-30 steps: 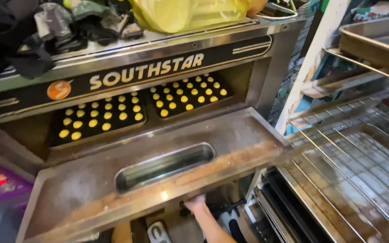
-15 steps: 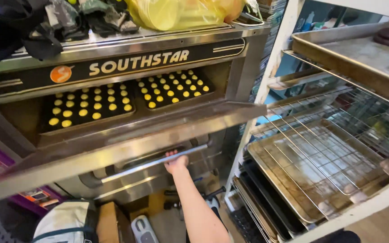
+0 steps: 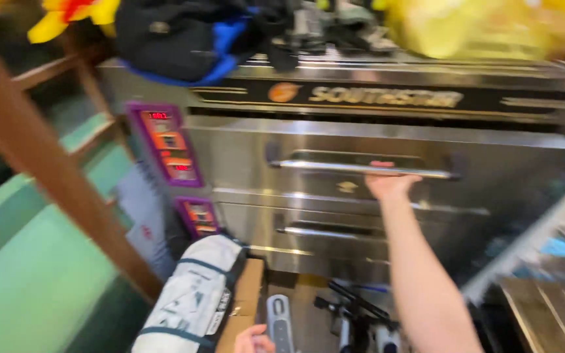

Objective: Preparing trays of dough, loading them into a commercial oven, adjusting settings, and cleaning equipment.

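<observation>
So the big steel deck oven [image 3: 387,196] fills most of the view, and its upper door [image 3: 387,153] is seen shut flat against the front. The door's long bar handle [image 3: 361,168] runs across the middle, and the right hand [image 3: 390,185] is pressed up against it from below, fingers curled over the bar so it looks gripped, though the blur makes the exact hold hard to call. Probably best if the door is seated firmly and evenly, pressure kept near the bar's centre so nothing twists, and skin kept off the hot steel around it. The purple control panel [image 3: 168,145] sits just left of the door. The left hand [image 3: 253,340] is only caught at the bottom edge beside a grey-white bag [image 3: 194,301]; whether it's open or closed can't be told.
</observation>
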